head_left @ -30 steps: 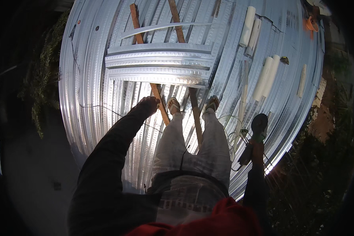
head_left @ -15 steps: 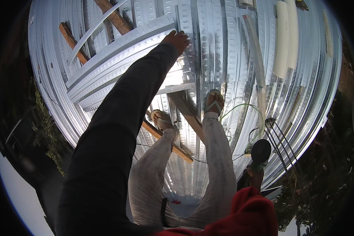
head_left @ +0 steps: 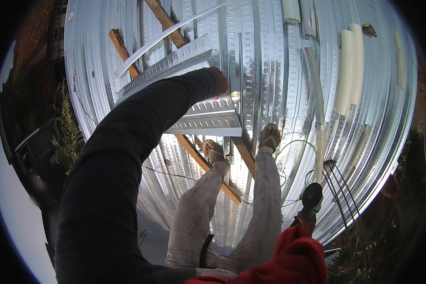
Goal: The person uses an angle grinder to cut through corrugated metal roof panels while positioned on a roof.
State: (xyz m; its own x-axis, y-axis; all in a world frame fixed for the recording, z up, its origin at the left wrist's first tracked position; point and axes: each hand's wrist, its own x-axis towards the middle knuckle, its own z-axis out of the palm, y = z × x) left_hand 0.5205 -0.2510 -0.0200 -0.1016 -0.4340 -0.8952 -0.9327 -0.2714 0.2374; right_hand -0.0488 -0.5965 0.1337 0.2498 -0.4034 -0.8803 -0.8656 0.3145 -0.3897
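My left hand (head_left: pixel 219 83) grips the end edge of a ribbed metal decking sheet (head_left: pixel 208 124), its fingers curled and partly hidden. The sheet is silvery, with rows of raised dashes, and lies crosswise in front of my feet. The dark left sleeve covers its middle. At the lower right, my right hand (head_left: pixel 307 221) is closed around an angle grinder (head_left: pixel 312 195) with a dark round disc. The grinder is held beside my right leg, apart from the sheet. Beneath the sheet's end runs a wooden plank (head_left: pixel 244 157).
More metal sheets (head_left: pixel 255 61) spread under my sandalled feet. Other timbers (head_left: pixel 165 21) lie at the far left, and a wooden strip (head_left: pixel 315 90) to the right. Cream half-round pipes (head_left: pixel 344 71) lie at the right. A dark cable (head_left: pixel 170 174) and a green cord (head_left: pixel 296 141) cross the sheets.
The left hand has gone from resting spread on the sheet's end to gripping its edge, with the elbow bent outward. The sheet has shifted and tilted. The grinder stays in the right hand.
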